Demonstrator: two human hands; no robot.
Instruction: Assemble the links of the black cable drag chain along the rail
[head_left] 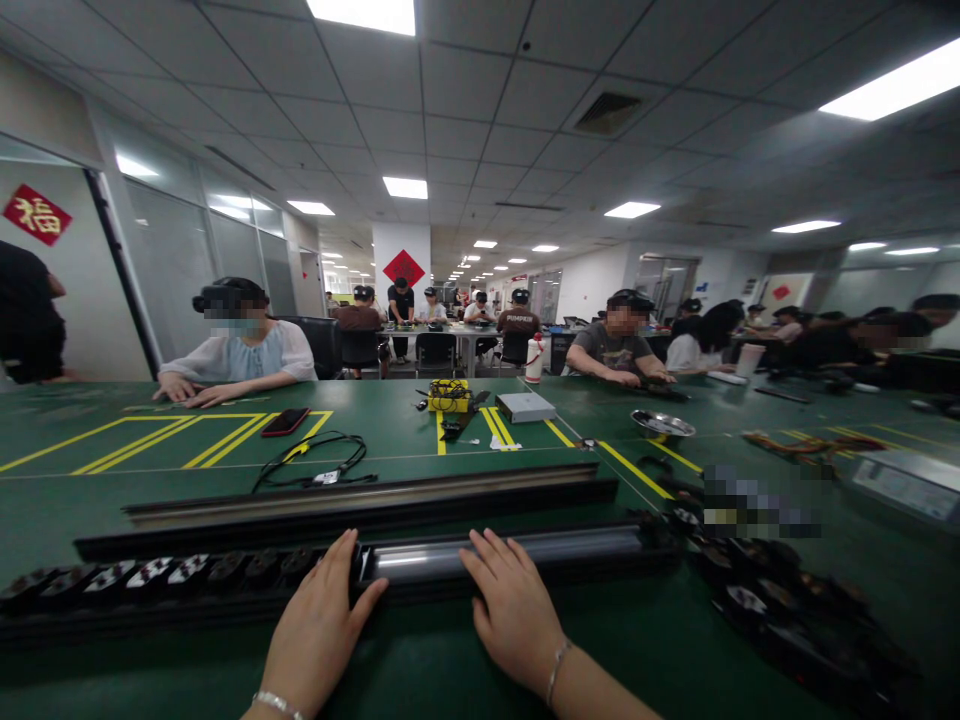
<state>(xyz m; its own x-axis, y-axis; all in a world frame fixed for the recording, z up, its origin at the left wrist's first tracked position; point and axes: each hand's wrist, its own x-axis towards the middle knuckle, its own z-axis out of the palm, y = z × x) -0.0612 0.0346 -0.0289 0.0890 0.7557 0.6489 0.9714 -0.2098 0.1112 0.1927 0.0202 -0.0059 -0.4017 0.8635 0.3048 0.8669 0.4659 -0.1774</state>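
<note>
A long black channel point(585, 545) lies across the green table in front of me. Its left part holds a row of black and white socket modules point(150, 573), while a smooth grey inner surface shows to the right. My left hand point(319, 625) rests on the channel at the end of the module row, fingers together and thumb spread. On the grey stretch to its right lies my right hand point(517, 615), palm down with fingers extended. Behind them are two more long dark rails point(375, 500), side by side.
Dark modules and wires point(787, 610) are piled at the right. Farther back are a black cable point(330, 465), a phone point(286, 422), a yellow object point(448, 396), a metal bowl point(662, 425) and a metal box point(907, 485). People sit across the table.
</note>
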